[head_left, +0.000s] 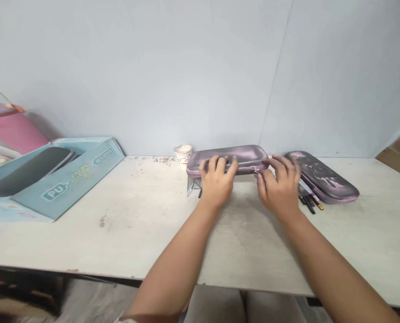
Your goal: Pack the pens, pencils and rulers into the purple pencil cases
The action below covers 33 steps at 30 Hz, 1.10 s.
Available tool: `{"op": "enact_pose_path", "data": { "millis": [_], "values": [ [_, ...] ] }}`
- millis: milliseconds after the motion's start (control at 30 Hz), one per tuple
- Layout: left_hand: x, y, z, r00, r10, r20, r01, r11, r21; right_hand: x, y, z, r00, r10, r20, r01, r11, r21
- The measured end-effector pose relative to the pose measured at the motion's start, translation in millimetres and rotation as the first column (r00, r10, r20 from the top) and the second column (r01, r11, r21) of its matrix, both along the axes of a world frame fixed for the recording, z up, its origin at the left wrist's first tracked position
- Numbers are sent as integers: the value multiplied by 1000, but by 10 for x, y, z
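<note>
A shiny dark pencil case [233,155] with a pinkish sheen lies lengthwise in front of me, near the wall. My left hand [217,179] is wrapped over its front edge, fingers on the lid. At the case's right end, my right hand [280,184] pinches the zipper pull [257,170] between thumb and finger. The zipper runs along the front side; how far it is closed I cannot tell. Beside my right hand lies a second dark pencil case [324,175] with a raised pattern. Several pencils and pens [309,202] stick out between that case and my hand.
On the left stands an open light-blue box [85,175] with a dark case [28,172] inside, and a pink object [15,128] behind it. A small paper cup [183,154] is by the wall. Clear plastic and dark sticks [195,186] show under the left hand.
</note>
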State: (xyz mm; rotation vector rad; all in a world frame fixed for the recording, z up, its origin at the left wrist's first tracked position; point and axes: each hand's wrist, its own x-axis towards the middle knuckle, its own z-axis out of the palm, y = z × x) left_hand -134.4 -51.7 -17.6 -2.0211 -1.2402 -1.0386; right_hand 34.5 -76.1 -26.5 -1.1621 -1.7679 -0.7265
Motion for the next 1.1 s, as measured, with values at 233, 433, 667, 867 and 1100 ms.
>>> {"op": "enact_pose_path", "data": {
  "millis": [233,433,667,867,1100],
  "values": [
    [-99,61,37,1000,-16,19,16,1000,9,238,74,77,992,-4,-124,10,999,47],
    [-73,9,144,960,-210,186,234,965,-119,584,237,16,883,107,-458,-153,986,-65],
    [184,-121,256,482,-380,790,696,714,-81,423,368,-128,684,226,-694,-479,856,-193],
    [159,32,203,-178,-91,980,855,479,200,270,324,-108,567,219,-794,-546,822,-164],
    [36,105,62,1,233,973,960,271,-66,452,255,-52,530,163,-832,-404,911,-79]
  ]
}}
